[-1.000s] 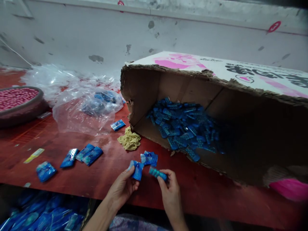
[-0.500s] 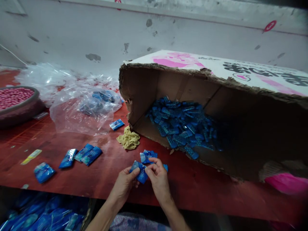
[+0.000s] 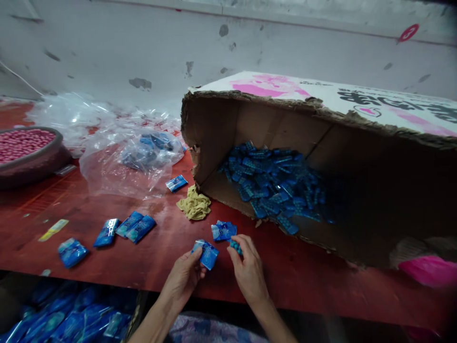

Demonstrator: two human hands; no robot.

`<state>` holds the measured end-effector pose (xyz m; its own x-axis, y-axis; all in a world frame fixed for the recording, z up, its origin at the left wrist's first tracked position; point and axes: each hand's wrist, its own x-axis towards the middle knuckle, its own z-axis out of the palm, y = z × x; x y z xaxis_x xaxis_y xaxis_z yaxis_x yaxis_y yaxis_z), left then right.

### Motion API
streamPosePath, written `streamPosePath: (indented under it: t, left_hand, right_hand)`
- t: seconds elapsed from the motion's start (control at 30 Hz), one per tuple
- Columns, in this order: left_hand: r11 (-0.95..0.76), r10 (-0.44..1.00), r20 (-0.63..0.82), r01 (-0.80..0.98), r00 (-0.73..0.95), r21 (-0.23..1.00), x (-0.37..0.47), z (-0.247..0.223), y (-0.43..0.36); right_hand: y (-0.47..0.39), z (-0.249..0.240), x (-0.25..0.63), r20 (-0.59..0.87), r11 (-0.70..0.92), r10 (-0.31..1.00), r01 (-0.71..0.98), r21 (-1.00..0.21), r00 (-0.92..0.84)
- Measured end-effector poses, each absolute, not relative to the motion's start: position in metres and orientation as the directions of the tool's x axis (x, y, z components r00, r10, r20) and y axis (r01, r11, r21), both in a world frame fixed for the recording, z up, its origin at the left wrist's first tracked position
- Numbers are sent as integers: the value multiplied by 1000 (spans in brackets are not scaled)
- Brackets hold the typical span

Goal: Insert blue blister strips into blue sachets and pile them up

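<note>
Head view, left hand (image 3: 187,270): I pinch the blue packet (image 3: 209,256).
Right hand (image 3: 249,263): I pinch a bumpy teal piece (image 3: 235,246).
Piece: right of packet, apart.

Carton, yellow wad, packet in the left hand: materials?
Carton: likely cardboard, matte brown inside, with a ragged torn edge. Yellow wad: looks like soft fabric, matte and crumpled, though thin rubber is possible. Packet in the left hand: probably plastic film, shiny printed blue; foil possible.

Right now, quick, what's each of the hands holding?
Left hand: closed, holding a blue packet.
Right hand: closed, pinching a small blue-green piece, partly hidden in its grip.
</note>
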<state>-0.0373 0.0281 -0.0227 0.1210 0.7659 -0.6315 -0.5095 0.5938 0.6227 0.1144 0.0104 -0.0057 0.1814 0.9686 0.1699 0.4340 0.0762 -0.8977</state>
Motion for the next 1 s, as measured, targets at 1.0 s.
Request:
streamPosePath:
  t: [1.0]
  left_hand:
    - [612,623,-776,-678,97,406,-31,-14,28]
  right_hand:
    - [8,-18,133,206,117,977,690,-715,48]
